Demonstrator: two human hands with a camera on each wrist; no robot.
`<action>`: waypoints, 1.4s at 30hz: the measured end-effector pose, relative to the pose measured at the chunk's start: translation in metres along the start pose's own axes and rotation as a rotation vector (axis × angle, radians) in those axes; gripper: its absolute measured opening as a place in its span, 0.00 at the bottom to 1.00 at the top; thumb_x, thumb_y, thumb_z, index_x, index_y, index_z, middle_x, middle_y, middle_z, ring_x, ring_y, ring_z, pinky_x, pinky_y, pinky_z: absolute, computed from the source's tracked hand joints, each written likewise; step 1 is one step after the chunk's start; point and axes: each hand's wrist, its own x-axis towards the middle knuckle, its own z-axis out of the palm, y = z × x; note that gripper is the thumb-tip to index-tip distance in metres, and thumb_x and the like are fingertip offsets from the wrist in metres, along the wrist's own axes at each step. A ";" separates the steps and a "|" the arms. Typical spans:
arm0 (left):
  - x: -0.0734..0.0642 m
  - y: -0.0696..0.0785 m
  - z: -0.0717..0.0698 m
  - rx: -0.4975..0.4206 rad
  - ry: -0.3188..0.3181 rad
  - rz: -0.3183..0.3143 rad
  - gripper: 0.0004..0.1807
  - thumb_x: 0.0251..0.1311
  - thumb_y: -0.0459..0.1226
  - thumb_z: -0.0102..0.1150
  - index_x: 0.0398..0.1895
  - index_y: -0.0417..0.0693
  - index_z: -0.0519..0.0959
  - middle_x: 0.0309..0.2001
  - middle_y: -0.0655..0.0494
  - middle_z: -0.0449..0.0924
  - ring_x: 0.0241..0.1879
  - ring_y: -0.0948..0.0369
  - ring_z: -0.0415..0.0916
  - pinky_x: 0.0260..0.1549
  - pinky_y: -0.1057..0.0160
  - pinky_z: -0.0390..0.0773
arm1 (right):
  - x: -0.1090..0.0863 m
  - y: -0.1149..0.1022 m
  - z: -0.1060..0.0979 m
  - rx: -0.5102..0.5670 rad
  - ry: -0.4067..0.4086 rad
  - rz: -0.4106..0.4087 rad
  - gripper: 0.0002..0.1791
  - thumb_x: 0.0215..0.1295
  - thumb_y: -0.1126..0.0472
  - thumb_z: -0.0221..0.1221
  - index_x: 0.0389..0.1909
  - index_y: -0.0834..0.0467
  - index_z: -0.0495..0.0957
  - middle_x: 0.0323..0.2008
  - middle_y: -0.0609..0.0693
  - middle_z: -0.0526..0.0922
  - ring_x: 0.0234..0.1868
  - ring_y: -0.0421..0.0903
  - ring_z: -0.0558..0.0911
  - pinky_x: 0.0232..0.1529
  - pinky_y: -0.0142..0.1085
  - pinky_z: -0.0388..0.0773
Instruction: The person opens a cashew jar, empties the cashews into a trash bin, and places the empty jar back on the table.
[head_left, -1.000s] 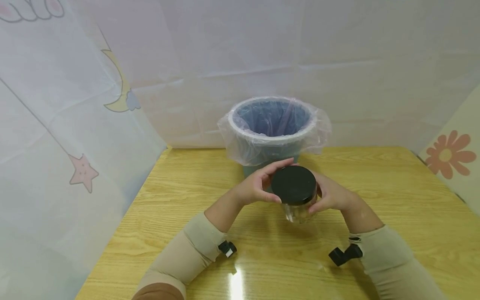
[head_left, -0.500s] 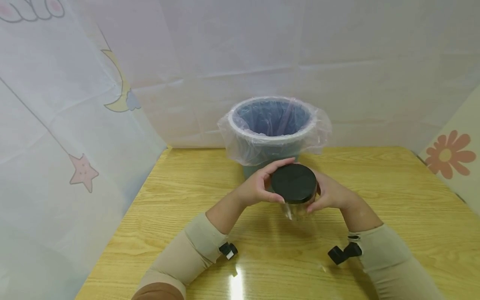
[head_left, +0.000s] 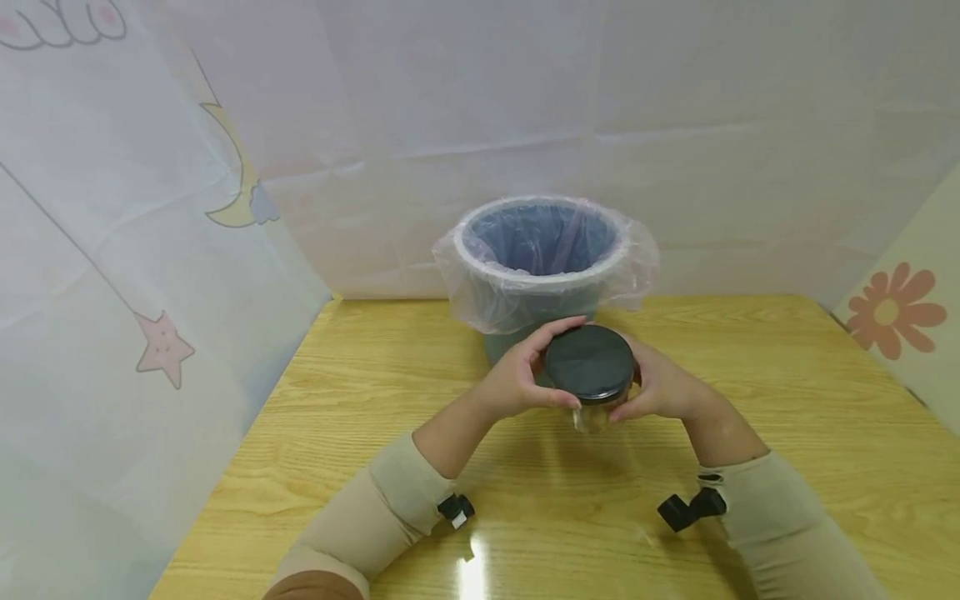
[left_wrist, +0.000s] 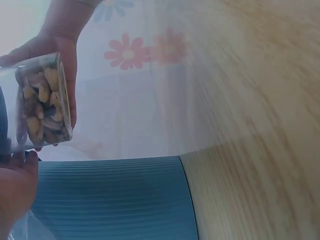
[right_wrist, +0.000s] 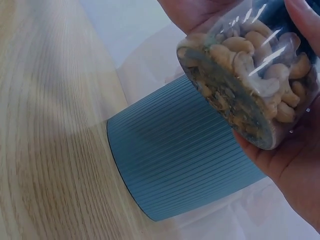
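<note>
A clear jar with a black lid is held up off the table between both hands. Whitish curved nuts, cashews, show through its wall in the right wrist view. My left hand grips the jar from the left, thumb in front just below the lid and fingers reaching round behind. From the other side my right hand grips it too, its thumb on the front of the wall. The jar's base faces that wrist camera, tilted. Some fingers of both hands are hidden behind the jar.
Just beyond the hands stands a blue-green ribbed bin, its white rim draped with a clear plastic bag. The wooden table reaches back to a printed cloth wall.
The jar has shifted slightly up in the head view, and less of its lower part shows. My left thumb has moved a little to the right along it. The bin stays put.
</note>
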 end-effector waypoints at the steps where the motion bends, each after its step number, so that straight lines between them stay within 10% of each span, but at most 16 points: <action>1: 0.000 0.003 0.001 0.007 0.004 0.002 0.48 0.46 0.37 0.69 0.67 0.33 0.51 0.64 0.39 0.57 0.59 0.61 0.64 0.57 0.61 0.66 | 0.000 -0.001 0.000 -0.006 0.006 0.017 0.51 0.39 0.73 0.70 0.66 0.65 0.53 0.59 0.51 0.66 0.59 0.44 0.67 0.56 0.31 0.65; 23: -0.001 0.011 0.008 0.170 0.098 -0.087 0.47 0.42 0.20 0.66 0.67 0.35 0.52 0.61 0.39 0.61 0.56 0.60 0.67 0.54 0.65 0.68 | -0.001 -0.003 -0.003 -0.146 0.072 0.098 0.53 0.37 0.72 0.72 0.67 0.57 0.55 0.61 0.49 0.64 0.61 0.41 0.65 0.57 0.28 0.61; 42: -0.001 0.003 -0.006 0.133 -0.004 0.103 0.50 0.37 0.14 0.63 0.66 0.26 0.48 0.66 0.32 0.51 0.66 0.46 0.52 0.64 0.54 0.53 | -0.002 -0.006 -0.007 -0.186 0.065 0.047 0.53 0.34 0.72 0.73 0.65 0.62 0.57 0.59 0.44 0.66 0.60 0.38 0.66 0.56 0.25 0.63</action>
